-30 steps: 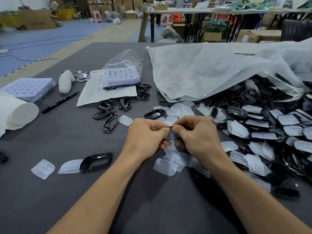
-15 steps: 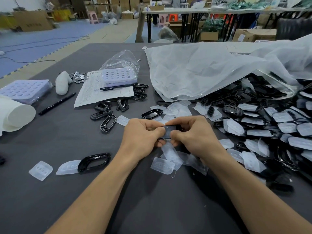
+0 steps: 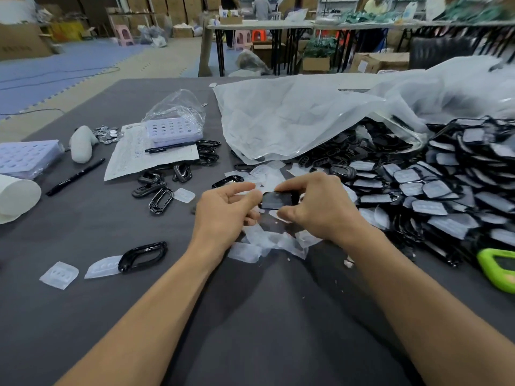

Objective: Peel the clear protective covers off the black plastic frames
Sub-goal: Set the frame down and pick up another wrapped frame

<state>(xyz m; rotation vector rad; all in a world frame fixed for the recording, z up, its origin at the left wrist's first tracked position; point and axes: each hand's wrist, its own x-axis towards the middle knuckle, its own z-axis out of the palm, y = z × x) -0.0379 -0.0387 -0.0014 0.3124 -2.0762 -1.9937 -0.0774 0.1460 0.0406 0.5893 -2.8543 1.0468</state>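
Black frame (image 3: 277, 200) held just above the table (image 3: 83, 316), mid-width, back from the near edge. Right hand (image 3: 320, 207) pinches it, forefinger on the far rim and thumb on the near rim. Left hand (image 3: 223, 210) half open, thumb tip at the frame's left end; cannot tell whether it grips, possibly only touching. Peeled covers (image 3: 267, 240) lie beneath the hands. Covered frames (image 3: 446, 190) piled toward the right edge.

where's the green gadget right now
In the head view, the green gadget lies on the table at the picture's right edge, just on the near side of the pile of covered black frames.
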